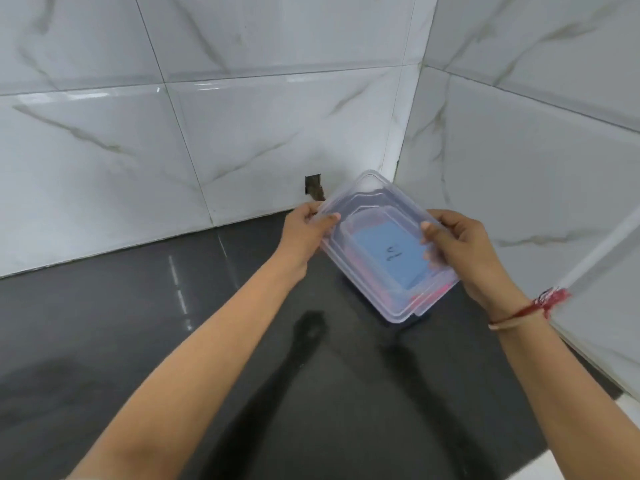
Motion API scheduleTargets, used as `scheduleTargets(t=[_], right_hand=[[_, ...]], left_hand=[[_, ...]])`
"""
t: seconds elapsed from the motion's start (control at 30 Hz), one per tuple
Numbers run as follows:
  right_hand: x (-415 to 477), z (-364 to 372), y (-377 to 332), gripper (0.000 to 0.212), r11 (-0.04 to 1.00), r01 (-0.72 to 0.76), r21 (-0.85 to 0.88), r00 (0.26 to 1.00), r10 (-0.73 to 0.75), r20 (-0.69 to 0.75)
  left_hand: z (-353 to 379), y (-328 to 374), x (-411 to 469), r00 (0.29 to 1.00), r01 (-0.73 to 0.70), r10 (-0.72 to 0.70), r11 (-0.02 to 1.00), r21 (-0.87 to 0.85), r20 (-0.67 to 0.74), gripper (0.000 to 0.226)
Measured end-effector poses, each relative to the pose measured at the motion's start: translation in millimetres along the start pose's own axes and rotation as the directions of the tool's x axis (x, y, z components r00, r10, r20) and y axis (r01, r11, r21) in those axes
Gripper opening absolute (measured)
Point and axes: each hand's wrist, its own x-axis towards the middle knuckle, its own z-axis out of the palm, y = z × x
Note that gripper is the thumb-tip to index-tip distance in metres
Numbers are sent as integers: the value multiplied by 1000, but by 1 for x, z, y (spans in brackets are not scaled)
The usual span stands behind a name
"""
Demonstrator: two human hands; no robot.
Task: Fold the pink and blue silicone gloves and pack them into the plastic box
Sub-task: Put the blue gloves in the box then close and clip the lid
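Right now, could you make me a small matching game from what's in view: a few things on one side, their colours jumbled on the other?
Things:
1. plastic box
2. folded glove on top inside the box
3. countertop
4. thread on the right wrist

Colours:
A. red
B. dark grey
C. clear
D. blue

Pairs: 1-C, 2-D, 3-B, 4-A

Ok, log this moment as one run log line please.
stage: closing | left hand and right hand: each grip on plastic box lid edge | blue glove over pink glove inside | box above dark counter
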Motion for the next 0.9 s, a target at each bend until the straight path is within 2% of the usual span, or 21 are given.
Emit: scheduleTargets(t=[0.07,0.17,0.33,0.47,0.6,0.8,0.9], right_hand=[[19,-5,19,21,999,-43,-20,996,42,-75],[35,-8,46,20,990,-103,-95,981,86,-174],[42,-2,70,20,954,-117,-276,955,31,-296],[46,1,76,25,927,-111,-359,955,-1,-297],[47,3,79,26,877,-145,-458,953,0,-302],[47,-1,82,29,843,-192,-503,954,40,-298],[48,-1,87,28,869,-228,-440,956,114,-269]], left_hand=[[16,-16,11,995,98,-99,994,-41,-34,14],[35,-39,26,982,161,-154,986,53,-113,32],[49,-51,41,977,54,-6,974,221,-213,35],[52,-59,50,972,42,38,944,328,-232,35],[53,-62,60,971,46,42,933,356,-236,30],[56,-63,67,978,70,11,925,375,-210,25],[56,-64,70,978,103,-31,933,344,-207,23]])
